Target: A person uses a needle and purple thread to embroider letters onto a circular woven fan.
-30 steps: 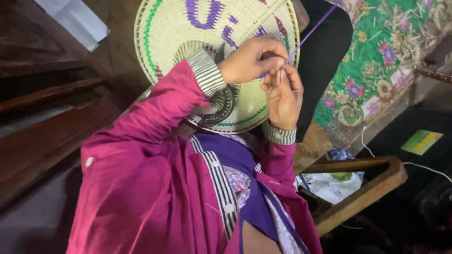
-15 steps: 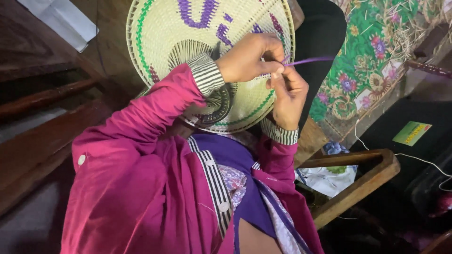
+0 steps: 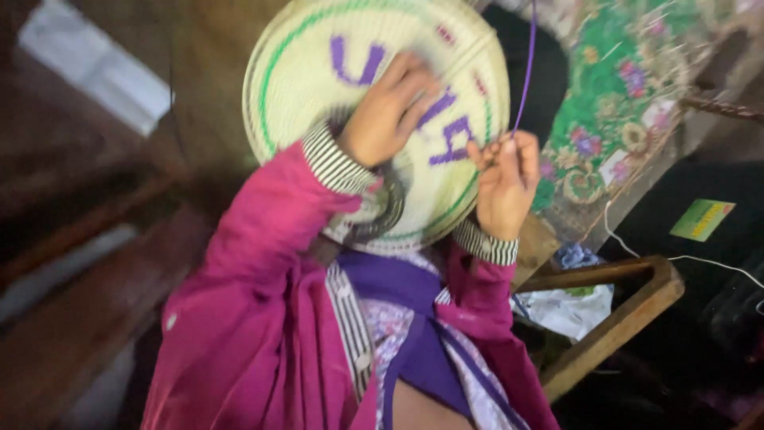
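Right hand (image 3: 503, 185) now pulls the purple strand (image 3: 527, 72) up taut, pinched tight, while the left hand (image 3: 391, 111) has spread flat on the woven disc (image 3: 318, 87), drawing a stitch through

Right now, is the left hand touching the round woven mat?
Touching. The head view shows the left hand lying flat on the round woven mat, fingers spread over its purple pattern.

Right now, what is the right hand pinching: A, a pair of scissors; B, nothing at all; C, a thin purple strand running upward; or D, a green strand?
C: the right hand pinches a thin purple strand that rises from its fingertips, while the left hand lies flat on the round woven piece.
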